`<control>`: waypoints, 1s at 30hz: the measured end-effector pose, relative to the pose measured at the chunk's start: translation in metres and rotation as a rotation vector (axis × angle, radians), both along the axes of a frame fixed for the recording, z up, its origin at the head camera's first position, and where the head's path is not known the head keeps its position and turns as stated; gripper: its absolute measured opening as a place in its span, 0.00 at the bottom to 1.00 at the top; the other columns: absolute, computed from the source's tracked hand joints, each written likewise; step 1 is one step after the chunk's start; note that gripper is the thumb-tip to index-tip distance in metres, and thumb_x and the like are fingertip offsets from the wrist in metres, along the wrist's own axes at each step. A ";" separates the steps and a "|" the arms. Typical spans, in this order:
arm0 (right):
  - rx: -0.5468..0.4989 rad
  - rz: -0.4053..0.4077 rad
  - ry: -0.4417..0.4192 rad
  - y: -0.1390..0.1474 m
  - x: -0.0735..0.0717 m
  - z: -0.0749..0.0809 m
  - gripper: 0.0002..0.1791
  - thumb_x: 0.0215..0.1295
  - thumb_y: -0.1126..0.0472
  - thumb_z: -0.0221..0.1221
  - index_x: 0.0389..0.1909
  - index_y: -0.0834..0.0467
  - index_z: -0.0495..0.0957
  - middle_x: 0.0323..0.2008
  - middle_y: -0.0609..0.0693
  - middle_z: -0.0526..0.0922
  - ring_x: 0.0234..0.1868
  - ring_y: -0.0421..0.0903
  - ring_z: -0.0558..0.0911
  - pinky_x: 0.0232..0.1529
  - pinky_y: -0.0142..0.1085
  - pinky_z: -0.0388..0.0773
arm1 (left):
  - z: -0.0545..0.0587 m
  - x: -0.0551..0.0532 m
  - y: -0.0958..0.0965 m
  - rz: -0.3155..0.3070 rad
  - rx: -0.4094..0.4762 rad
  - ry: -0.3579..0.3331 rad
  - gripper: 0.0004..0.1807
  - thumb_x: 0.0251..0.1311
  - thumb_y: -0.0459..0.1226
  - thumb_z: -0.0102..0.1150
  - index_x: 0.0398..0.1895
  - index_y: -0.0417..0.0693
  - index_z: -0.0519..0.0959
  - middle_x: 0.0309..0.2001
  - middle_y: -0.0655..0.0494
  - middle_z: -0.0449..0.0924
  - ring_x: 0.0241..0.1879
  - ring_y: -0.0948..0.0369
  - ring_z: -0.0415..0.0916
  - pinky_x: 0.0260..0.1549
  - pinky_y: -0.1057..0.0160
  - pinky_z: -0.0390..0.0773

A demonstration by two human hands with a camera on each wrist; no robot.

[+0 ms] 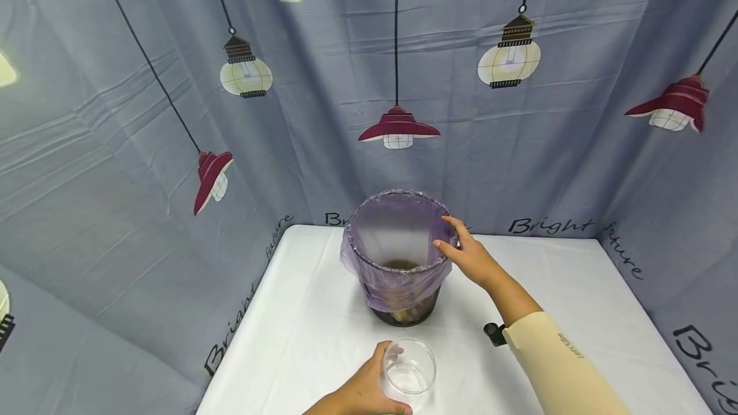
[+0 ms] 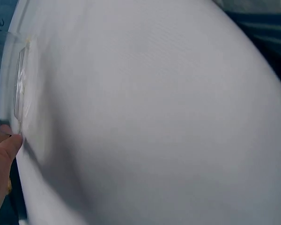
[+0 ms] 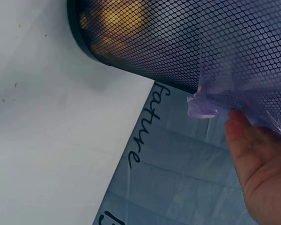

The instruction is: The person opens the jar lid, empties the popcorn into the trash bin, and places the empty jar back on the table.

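A mesh trash bin (image 1: 406, 316) stands upright on the white table, lined with a translucent purple bag (image 1: 392, 287) folded down over its rim. My right hand (image 1: 469, 258) grips the bin's right rim, fingers reaching over the lined edge. In the right wrist view the hand (image 3: 264, 164) meets the bag (image 3: 234, 93) beside the mesh wall. In front of the bin, my left hand (image 1: 369, 383) holds a clear round cup (image 1: 410, 386) from its left side, its mouth upward. The left wrist view shows only part of this hand (image 2: 2, 154) and the cup (image 2: 19, 84).
Yellowish contents (image 3: 122, 18) show through the bin's mesh near its base. The white tabletop (image 1: 536, 287) surrounds the bin, with a few crumbs (image 3: 15, 85) on it. A grey-blue curtain (image 1: 323, 114) printed with lamps and lettering hangs behind and at both sides.
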State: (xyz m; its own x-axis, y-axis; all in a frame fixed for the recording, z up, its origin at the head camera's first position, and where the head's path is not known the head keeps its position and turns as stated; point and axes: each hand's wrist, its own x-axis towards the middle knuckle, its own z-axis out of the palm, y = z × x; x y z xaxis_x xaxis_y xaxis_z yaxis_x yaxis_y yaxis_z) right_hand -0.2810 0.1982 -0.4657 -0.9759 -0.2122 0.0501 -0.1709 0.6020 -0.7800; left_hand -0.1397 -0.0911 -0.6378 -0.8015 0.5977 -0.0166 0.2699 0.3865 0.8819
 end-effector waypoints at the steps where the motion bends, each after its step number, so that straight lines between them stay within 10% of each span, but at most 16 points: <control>1: 0.000 0.000 -0.001 0.000 0.000 0.000 0.42 0.70 0.34 0.51 0.78 0.42 0.46 0.76 0.68 0.52 0.69 0.75 0.61 0.60 0.72 0.63 | -0.002 -0.001 0.004 -0.013 0.008 -0.004 0.61 0.40 0.51 0.81 0.73 0.53 0.50 0.68 0.52 0.65 0.62 0.58 0.71 0.57 0.59 0.76; 30: 0.038 0.008 0.006 -0.004 0.007 0.001 0.43 0.70 0.34 0.50 0.79 0.44 0.46 0.76 0.67 0.53 0.69 0.74 0.63 0.61 0.70 0.64 | -0.020 -0.005 0.055 -0.124 -0.021 0.181 0.59 0.43 0.46 0.82 0.72 0.60 0.49 0.66 0.49 0.70 0.62 0.59 0.73 0.59 0.62 0.75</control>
State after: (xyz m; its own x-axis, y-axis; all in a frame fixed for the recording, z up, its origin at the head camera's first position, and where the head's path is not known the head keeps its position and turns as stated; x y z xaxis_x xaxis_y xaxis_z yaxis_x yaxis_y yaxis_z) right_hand -0.2735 0.1942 -0.4644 -0.9739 -0.2221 0.0476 -0.1805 0.6297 -0.7556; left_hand -0.1446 -0.0361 -0.6579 -0.7133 0.6926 0.1076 0.4695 0.3582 0.8070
